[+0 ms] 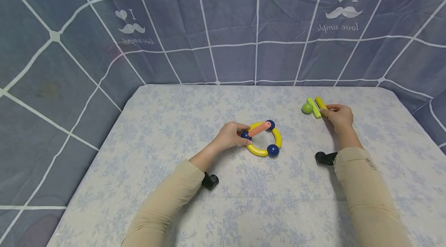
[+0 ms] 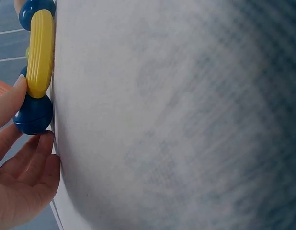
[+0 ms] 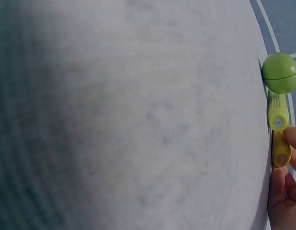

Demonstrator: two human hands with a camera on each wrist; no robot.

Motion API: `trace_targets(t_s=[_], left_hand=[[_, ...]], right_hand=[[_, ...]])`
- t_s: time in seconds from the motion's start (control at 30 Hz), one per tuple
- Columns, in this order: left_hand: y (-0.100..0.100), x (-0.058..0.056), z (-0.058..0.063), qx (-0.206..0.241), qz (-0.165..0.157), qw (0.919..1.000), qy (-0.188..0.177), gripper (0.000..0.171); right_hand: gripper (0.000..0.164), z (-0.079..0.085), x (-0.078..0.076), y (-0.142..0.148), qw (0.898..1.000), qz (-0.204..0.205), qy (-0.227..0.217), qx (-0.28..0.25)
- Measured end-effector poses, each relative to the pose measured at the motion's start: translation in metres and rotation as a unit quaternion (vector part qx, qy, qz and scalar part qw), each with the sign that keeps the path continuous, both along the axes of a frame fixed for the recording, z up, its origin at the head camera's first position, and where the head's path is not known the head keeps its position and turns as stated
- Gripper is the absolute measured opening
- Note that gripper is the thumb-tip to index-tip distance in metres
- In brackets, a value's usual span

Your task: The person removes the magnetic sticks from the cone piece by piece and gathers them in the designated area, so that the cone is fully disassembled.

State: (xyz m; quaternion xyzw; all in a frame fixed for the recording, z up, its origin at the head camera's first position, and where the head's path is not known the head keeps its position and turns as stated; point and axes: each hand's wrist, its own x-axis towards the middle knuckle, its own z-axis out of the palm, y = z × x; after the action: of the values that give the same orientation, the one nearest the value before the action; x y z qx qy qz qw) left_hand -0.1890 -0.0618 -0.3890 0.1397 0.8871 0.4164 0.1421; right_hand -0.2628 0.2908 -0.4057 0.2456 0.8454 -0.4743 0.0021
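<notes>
A ring of curved yellow rods (image 1: 277, 138) joined by blue balls (image 1: 273, 150) lies on the table in the head view. My left hand (image 1: 231, 135) holds the ring at its left blue ball (image 2: 34, 115), thumb on one side and fingers on the other. From that ball an orange rod (image 1: 259, 129) rises at a slant, its far end free. At the right, my right hand (image 1: 339, 117) pinches a yellow rod (image 1: 321, 103) between thumb and fingers, close to the tabletop. Beside it lie a light green rod (image 1: 313, 108) and a green ball (image 1: 307, 108).
The table (image 1: 195, 107) has a pale blue floral cloth. Grey-blue curtains (image 1: 230, 18) with white lines hang behind it and at its sides. A black wrist device (image 1: 325, 158) sits by the right sleeve, another (image 1: 210, 181) by the left.
</notes>
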Motion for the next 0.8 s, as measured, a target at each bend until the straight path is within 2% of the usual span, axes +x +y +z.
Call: trace_targets(t_s=[0.4, 0.63, 0.8], left_hand=[[-0.002, -0.001, -0.001, 0.008, -0.011, 0.9998, 0.014, 0.049], [-0.002, -0.001, -0.001, 0.007, -0.014, 0.9997, 0.019, 0.049], [-0.001, -0.001, -0.002, 0.009, -0.012, 0.9996, 0.022, 0.048]], right_hand=[[0.047, 0.0, -0.001, 0.002, 1.0, -0.007, 0.005, -0.018], [0.051, -0.001, 0.003, 0.006, 0.999, 0.013, 0.011, -0.033], [0.055, 0.005, 0.01, 0.009, 0.998, 0.034, 0.012, -0.047]])
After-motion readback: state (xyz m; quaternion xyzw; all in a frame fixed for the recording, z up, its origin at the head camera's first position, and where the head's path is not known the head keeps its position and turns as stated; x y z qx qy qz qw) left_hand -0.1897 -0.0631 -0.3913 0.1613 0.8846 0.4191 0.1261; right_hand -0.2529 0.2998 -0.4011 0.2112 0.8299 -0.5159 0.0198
